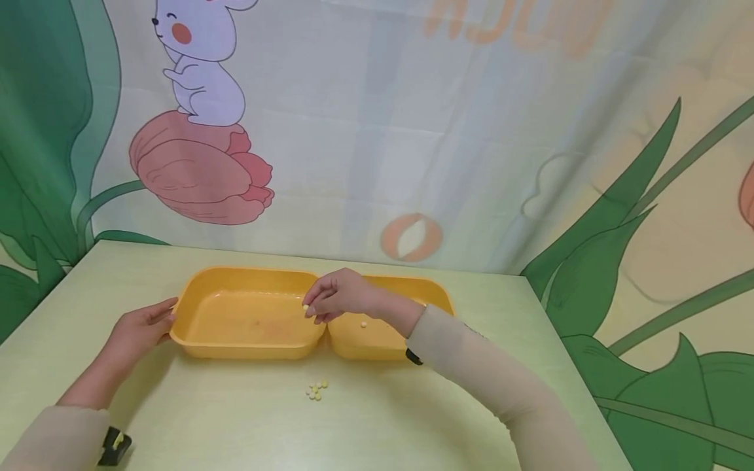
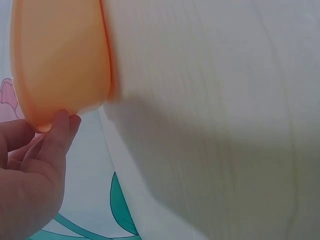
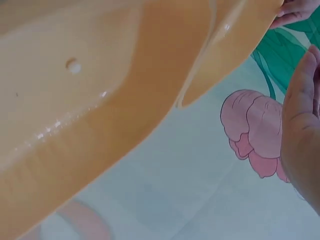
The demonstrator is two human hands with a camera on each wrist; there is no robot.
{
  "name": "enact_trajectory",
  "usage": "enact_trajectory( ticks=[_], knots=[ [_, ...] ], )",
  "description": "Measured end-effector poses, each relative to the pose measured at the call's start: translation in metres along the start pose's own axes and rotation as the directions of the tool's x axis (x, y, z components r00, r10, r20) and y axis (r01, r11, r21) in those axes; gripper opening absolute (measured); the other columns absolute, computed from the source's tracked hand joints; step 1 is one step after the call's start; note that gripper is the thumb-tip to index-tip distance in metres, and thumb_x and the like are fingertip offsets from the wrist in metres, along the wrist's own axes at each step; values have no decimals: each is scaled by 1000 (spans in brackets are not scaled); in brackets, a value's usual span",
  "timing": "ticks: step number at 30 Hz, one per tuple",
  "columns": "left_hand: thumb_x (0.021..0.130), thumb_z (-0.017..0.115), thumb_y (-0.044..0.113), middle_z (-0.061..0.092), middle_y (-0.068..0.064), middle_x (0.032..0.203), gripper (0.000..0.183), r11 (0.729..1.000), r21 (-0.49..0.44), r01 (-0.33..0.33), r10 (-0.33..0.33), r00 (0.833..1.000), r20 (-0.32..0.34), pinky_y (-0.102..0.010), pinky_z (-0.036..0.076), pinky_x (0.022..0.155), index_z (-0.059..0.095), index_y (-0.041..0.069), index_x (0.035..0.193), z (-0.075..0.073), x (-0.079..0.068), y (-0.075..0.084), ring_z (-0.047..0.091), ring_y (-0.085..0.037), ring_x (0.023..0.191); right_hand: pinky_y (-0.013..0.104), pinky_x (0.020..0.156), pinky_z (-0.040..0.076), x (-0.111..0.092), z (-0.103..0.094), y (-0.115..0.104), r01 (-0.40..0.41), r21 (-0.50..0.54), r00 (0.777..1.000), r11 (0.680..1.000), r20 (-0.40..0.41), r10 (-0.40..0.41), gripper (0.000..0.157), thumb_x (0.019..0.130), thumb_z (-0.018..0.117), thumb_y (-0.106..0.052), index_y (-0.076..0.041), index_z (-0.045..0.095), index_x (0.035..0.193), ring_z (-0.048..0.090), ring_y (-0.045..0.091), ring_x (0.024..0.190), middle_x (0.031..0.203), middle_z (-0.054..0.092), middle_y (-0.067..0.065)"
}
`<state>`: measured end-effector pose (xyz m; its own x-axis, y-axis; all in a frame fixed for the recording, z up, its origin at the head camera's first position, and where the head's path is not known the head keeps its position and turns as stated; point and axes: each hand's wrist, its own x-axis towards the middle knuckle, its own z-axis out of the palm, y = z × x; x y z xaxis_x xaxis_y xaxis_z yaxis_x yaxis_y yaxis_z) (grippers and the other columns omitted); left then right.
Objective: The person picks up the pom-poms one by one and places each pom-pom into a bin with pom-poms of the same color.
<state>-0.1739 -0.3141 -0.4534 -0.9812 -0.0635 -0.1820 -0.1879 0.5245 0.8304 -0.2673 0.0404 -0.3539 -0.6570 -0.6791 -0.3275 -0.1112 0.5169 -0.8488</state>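
My left hand holds the left end of a yellow plastic basin, its rim between thumb and fingers in the left wrist view. A second yellow basin stands against it on the right. Above where the two meet, my right hand pinches a small pale yellow round piece at its fingertips. One whitish round piece lies in the right basin; part of that basin is hidden by my right forearm. The right wrist view shows the same basin with a white piece inside.
Several small white and yellow round pieces lie in a cluster on the pale table, in front of the basins. Behind the table's back edge hangs a printed curtain with a rabbit and flowers.
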Motion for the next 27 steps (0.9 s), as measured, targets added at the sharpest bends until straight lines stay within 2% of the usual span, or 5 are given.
enact_trajectory(
  ticks=[4,11,19,24,27],
  knots=[
    [112,40,19,34,-39,153,56,1000,5,0,0,1000,-5,-22,64,85,24,-14,154,0,1,1,56,21,87,38,93,65,7,-11,-10,9,-32,999,999,33,-8,21,99,64,-5,5,70,117,75,17,84,113,78,17],
    [112,40,20,37,-38,152,56,1000,15,12,-12,1000,-3,-25,64,88,25,-14,154,0,0,2,63,11,93,36,94,65,27,-24,-24,8,-24,996,1000,93,-6,22,101,62,-4,6,68,119,74,18,88,111,77,16],
    [112,42,22,36,-38,153,57,999,28,38,-37,999,-12,-28,63,89,25,-12,155,0,1,0,71,-25,113,33,92,65,57,-27,-37,4,-85,984,996,178,11,24,101,61,-4,7,67,121,73,12,85,107,77,12],
    [111,42,20,34,-39,154,57,999,24,30,-30,999,-12,-27,63,89,25,-12,155,0,3,-2,67,-33,121,32,91,65,77,-27,-39,-12,-95,964,995,262,37,19,101,61,-4,5,68,117,74,13,86,99,75,5],
    [111,43,20,34,-39,155,57,999,17,27,-27,1000,-10,-26,64,89,25,-11,155,0,3,-3,70,-24,115,30,89,65,89,-24,-40,-34,-90,955,995,290,58,15,100,62,-4,2,69,112,73,13,85,95,75,3]
  ],
)
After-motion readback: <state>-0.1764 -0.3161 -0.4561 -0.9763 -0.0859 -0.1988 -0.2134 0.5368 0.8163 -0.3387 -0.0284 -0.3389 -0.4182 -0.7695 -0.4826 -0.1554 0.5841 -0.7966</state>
